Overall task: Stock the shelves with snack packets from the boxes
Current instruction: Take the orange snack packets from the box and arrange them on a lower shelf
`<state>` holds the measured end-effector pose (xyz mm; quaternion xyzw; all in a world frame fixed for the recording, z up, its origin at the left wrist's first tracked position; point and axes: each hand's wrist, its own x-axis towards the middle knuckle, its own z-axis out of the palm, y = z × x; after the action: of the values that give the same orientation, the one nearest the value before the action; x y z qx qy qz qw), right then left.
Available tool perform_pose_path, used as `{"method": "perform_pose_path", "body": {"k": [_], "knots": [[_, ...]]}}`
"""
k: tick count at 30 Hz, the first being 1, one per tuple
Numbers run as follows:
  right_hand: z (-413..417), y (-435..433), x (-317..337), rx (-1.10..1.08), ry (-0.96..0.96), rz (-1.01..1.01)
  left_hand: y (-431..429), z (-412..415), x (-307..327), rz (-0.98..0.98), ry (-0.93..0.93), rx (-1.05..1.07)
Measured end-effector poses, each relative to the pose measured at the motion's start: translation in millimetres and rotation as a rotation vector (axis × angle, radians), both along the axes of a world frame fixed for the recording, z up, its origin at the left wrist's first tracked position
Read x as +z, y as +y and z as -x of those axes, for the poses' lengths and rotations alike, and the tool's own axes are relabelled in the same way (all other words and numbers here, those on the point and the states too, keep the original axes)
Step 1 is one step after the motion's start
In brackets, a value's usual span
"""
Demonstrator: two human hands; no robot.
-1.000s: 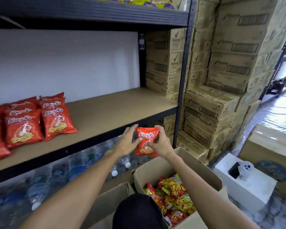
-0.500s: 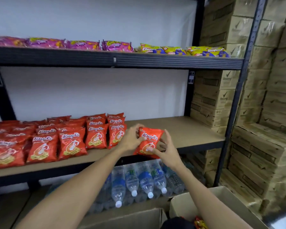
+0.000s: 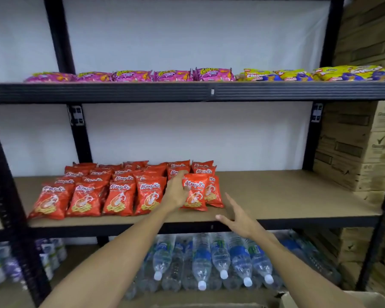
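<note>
Nearest, at the lower right: the corner of a cardboard box, contents out of view.

Lowest level: clear water bottles lie on their sides with white caps toward the camera. Wrapped packs sit at the lower left, too blurred to identify.

Right hand: fingers straight and spread, holding nothing. It hovers over the front edge of the middle shelf, just right of the held packet and apart from it.

Left hand: it grips one red snack packet by its left side, thumb across the printed front. The packet stands upright with its lower edge at the shelf board, at the right end of the front row. It overlaps a like packet just behind and to its right.

Middle shelf, left and centre: stocked red packets of the same print stand in several overlapping rows, leaning back. The right portion shows bare brown board.

Behind: a white wall and black steel uprights.

Upper shelf: pink packets lie flat from the left to the centre, and yellow packets lie to the right.

Far right: stacked brown cartons rise beside the rack.
</note>
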<state>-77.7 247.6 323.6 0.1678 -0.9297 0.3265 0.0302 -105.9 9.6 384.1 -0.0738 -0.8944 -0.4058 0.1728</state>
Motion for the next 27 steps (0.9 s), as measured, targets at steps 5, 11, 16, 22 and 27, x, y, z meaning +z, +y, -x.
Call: {"method": "perform_pose_path", "body": {"k": [5,11,16,22,27], "knots": [[16,-2,-12,-0.008,0.003,-0.077,-12,8,-9,0.129,0.017,0.032],[26,-4,-27,-0.081,0.104,-0.290,-6,10,-12,0.207,-0.058,0.031],[28,-5,-37,-0.101,0.206,-0.371,-7,8,-15,0.276,-0.053,0.025],[30,-6,-40,-0.109,0.221,-0.408,-19,9,-16,0.597,0.061,0.187],[29,-6,-40,-0.115,0.222,-0.418,-29,16,-12,0.834,0.101,0.175]]}}
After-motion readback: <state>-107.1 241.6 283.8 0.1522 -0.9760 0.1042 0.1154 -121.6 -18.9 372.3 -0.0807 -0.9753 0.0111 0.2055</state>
